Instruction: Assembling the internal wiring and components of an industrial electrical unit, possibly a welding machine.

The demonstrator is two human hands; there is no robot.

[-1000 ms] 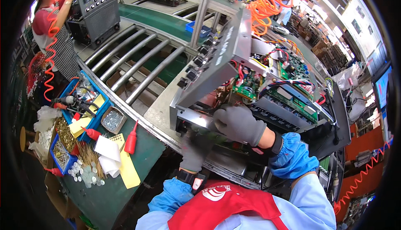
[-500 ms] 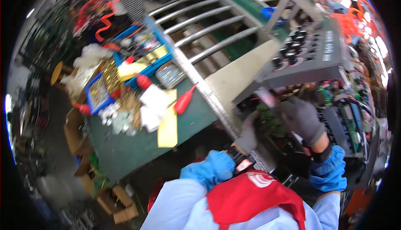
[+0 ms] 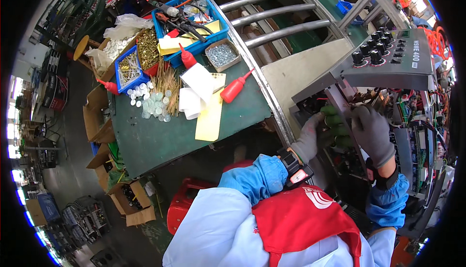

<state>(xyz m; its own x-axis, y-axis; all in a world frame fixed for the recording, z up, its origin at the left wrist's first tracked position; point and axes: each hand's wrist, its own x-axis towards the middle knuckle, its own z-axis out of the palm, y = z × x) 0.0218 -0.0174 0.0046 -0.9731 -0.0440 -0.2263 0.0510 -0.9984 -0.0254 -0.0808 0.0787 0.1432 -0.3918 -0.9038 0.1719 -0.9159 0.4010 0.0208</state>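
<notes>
The left hand (image 3: pixel 308 138) is bent, thumb up, at the open part of the machine; I can't tell if it grips anything. The right hand (image 3: pixel 373 133) is curled by a thin metal strip (image 3: pixel 338 101) that stands between the two hands. What it holds is hidden. To do this bit well, it seems best to keep both hands steady, go gently, and keep fingers off sharp edges and loose wires. The grey machine (image 3: pixel 383 77) is right at both hands, with its knobs up past the right one and green boards (image 3: pixel 403 109) just right of it. Farther off, left of the left hand, a red bottle (image 3: pixel 233 90) lies on the green table (image 3: pixel 145 145).
</notes>
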